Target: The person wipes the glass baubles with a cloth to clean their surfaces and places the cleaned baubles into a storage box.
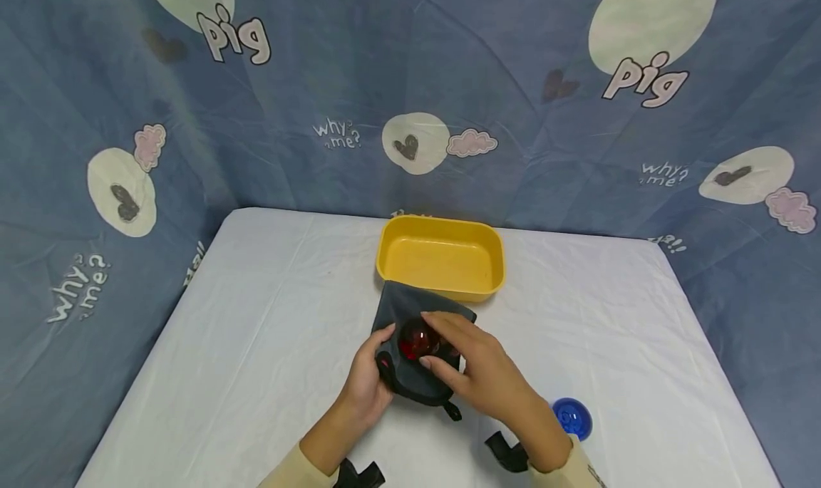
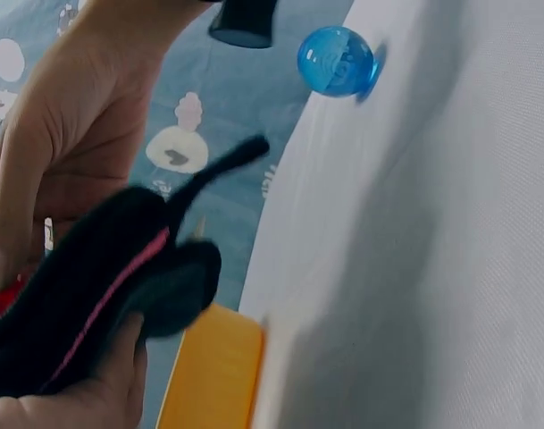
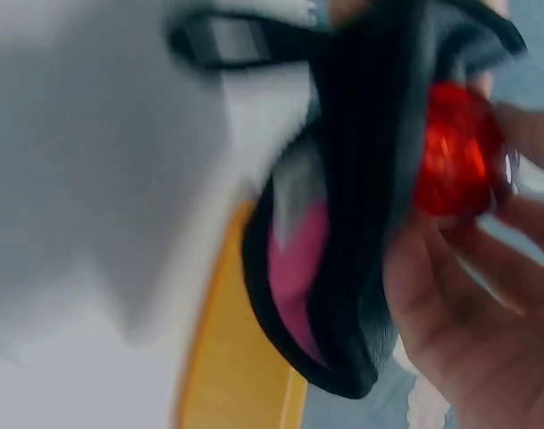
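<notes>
My left hand (image 1: 368,382) grips a dark grey cloth pouch (image 1: 410,299) by its left edge, thumb on top. The pouch has black trim and small black loops, and pink lining (image 3: 294,277) shows at its opening in the right wrist view. A clear red ball (image 1: 417,340) lies against the pouch's upper face. My right hand (image 1: 484,365) pinches this ball between thumb and fingers from the right. In the right wrist view the red ball (image 3: 459,156) sits right beside the dark cloth.
Just beyond the pouch stands a yellow plastic tub (image 1: 442,292) on the white-covered table (image 1: 288,317). A clear blue ball (image 2: 336,61) rests on the table near my right forearm. Blue printed cloth (image 1: 308,174) hangs behind and at both sides. Black straps (image 1: 509,454) cross near my wrists.
</notes>
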{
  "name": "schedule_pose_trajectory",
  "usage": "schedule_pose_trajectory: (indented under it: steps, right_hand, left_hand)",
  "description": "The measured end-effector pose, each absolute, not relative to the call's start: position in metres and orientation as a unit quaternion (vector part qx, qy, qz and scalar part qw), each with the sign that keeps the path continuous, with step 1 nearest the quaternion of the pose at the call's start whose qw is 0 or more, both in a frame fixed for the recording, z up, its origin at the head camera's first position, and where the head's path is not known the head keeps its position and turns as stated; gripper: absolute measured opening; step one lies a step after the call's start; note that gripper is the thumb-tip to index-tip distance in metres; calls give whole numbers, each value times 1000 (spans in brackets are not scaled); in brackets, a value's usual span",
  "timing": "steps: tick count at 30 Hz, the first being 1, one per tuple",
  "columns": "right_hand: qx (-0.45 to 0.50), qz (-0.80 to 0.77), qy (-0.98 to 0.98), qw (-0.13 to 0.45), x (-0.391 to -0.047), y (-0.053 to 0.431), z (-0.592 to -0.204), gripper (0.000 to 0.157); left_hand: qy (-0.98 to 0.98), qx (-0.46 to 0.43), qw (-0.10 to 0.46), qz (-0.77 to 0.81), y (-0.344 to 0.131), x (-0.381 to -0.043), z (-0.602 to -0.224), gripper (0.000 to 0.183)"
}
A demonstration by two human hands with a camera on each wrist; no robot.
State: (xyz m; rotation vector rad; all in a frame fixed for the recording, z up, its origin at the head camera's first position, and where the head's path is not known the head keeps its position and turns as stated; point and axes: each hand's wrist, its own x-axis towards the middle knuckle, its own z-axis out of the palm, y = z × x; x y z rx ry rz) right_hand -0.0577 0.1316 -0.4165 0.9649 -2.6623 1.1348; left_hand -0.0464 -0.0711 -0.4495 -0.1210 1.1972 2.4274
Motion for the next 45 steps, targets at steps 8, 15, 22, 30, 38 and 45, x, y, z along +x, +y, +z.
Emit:
schedule_pose_trajectory:
  steps: [8, 15, 22, 30, 38, 45]
  right_hand:
    - [348, 387, -853, -46, -67, 144, -410, 60]
    - [286, 370, -882, 50, -58, 130, -420, 59]
    - [255, 317, -887, 217, -50, 112, -441, 58]
    - [224, 342, -880, 241, -49, 107, -452, 64]
    - [232, 452, -861, 31, -57, 131, -433, 70]
    - [259, 490, -829, -67, -67, 143, -428, 54]
  left_hand:
    - [434, -23, 261, 862, -70, -46, -452, 65]
    - [429, -33, 255, 866, -68, -47, -451, 64]
    - [414, -29, 231, 880, -61, -48, -451, 62]
    - [398, -42, 224, 889, -59, -47, -452, 60]
    - [410, -41, 234, 881, -64, -46, -452, 64]
    - [415, -41, 262, 870, -63, -46, -453, 64]
